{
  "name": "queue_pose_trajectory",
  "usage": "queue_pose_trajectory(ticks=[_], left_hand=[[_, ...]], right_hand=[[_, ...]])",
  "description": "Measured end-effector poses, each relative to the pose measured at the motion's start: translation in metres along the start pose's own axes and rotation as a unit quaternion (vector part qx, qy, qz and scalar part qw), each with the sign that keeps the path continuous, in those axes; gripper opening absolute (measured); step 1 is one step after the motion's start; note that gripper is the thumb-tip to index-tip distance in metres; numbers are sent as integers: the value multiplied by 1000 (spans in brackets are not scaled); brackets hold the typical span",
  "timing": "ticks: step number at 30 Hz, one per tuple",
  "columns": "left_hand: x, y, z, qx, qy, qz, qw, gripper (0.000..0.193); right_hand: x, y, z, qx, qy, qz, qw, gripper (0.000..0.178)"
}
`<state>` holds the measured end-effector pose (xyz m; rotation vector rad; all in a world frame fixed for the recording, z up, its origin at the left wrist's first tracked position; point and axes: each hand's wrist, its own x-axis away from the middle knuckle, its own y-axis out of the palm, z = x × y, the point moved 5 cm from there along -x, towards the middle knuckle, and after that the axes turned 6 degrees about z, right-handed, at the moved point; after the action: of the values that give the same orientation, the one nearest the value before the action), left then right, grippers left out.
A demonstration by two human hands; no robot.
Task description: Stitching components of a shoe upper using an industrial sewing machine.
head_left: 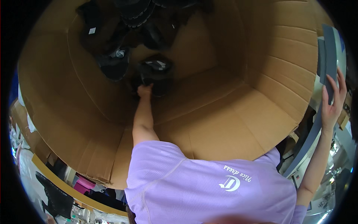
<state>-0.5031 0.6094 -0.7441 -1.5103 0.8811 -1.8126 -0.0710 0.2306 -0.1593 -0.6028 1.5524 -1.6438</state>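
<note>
My left arm reaches down into a large brown cardboard box (209, 115). The left hand (145, 90) is closed at the near edge of a black shoe (160, 84), which has pale stuffing or wrapping in its opening. Its fingertips are partly hidden in the dark. Another black shoe (115, 69) with pale stuffing lies just to the left of it. Outside the box at the right, my right hand (334, 100) rests with spread fingers against a grey panel edge (329, 56).
More black footwear (136, 15) is heaped at the far end of the box. Beyond the left rim stand a yellow-edged shelf (74, 192), a black boot (56, 196) and a pink item (84, 183). The box walls (283, 71) rise on all sides of my left arm.
</note>
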Motion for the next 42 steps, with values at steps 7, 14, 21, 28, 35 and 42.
queue_pose_trajectory(ticks=[7,14,21,28,35,42], left_hand=[[75,-2,92,-28,79,36,996,44],[122,-108,216,-103,260,57,959,34],[258,-269,287,-84,461,143,872,21],[469,-501,303,144,641,330,678,19],[646,-569,337,206,744,443,455,16],[726,-470,462,158,774,232,567,20]], right_hand=[[9,-11,-1,-61,26,54,996,32],[4,-41,9,-140,67,109,982,28],[18,-50,9,-169,34,170,970,21],[34,-55,14,-239,26,230,943,22],[97,-57,0,-678,75,58,729,54],[220,-127,40,-953,-16,133,272,66]])
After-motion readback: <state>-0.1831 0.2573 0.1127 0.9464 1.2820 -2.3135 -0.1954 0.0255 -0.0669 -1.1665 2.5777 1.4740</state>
